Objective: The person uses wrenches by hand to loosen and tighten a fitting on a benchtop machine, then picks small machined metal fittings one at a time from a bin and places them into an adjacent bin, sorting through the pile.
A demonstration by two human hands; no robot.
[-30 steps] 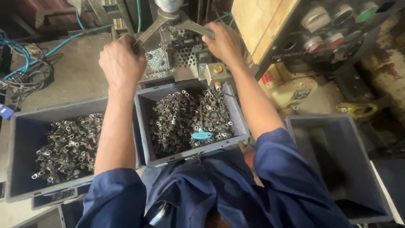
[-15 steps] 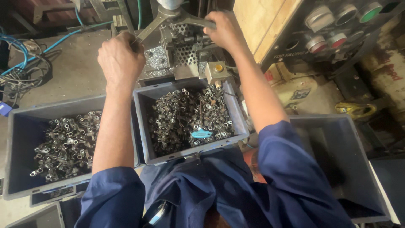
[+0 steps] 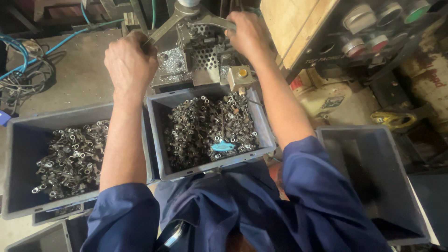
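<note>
My left hand (image 3: 130, 63) is closed in a fist round the end of the left metal lever (image 3: 163, 25), which slopes up toward the shaft at the top of the small press (image 3: 200, 56). My right hand (image 3: 249, 32) is curled shut over the right metal lever (image 3: 214, 21) on the other side of the same shaft. The press stands at the far edge of the bench, with a perforated plate on its front and a small box with a yellow button (image 3: 241, 73) at its right.

Just in front of the press, between my forearms, sits a grey bin (image 3: 210, 165) heaped with small dark metal parts (image 3: 205, 126); a blue tag (image 3: 223, 146) lies on the heap near its front wall. Beside it, at the left, a second grey bin (image 3: 18, 140) holds shinier ring-ended metal pieces (image 3: 70, 156). At the right, a third grey bin (image 3: 373, 158) stands next to my right sleeve
</note>
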